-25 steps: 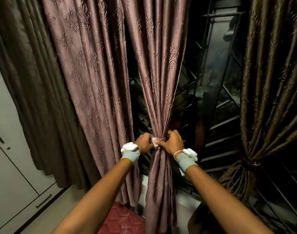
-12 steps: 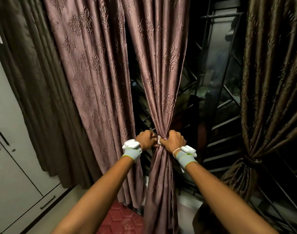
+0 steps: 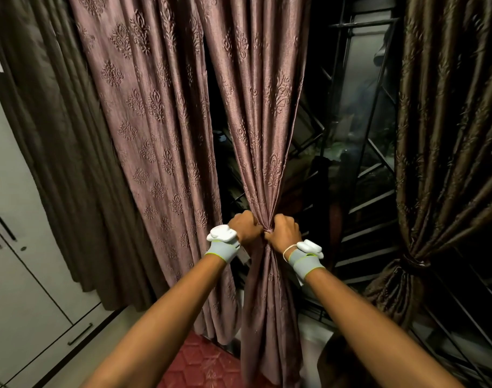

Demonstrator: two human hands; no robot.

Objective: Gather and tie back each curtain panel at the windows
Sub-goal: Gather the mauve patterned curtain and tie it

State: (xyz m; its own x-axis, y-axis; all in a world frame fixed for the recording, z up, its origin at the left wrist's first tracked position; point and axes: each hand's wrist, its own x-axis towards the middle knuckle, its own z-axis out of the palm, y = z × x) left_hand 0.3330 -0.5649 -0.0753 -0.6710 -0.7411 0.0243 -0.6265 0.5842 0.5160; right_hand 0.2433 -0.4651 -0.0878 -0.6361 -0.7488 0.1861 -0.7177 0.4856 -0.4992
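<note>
A mauve curtain (image 3: pixel 261 113) with a raised floral pattern fills the middle of the frame, falling from the top edge in long folds. It narrows to a tight waist just below centre, then spreads again toward the floor. A second mauve panel (image 3: pixel 144 135) hangs loose just to its left, and a dark brown curtain (image 3: pixel 57 163) drops down the left side beside a grey cupboard (image 3: pixel 20 275). At the right edge another brown curtain (image 3: pixel 449 135) is already gathered, cinched by a band (image 3: pixel 412 260) in the lower right. Behind the panels a dark window grille (image 3: pixel 359 175) shows in the upper right. Red patterned floor (image 3: pixel 205 362) lies at the bottom centre.

Both hands meet at the mauve curtain's waist. The left hand (image 3: pixel 246 228) grips the bunched cloth from the left, fingers curled into it. The right hand (image 3: pixel 285 232) grips it from the right, knuckles almost touching the left hand's. Each wrist carries a grey band with a white device (image 3: pixel 221 233).
</note>
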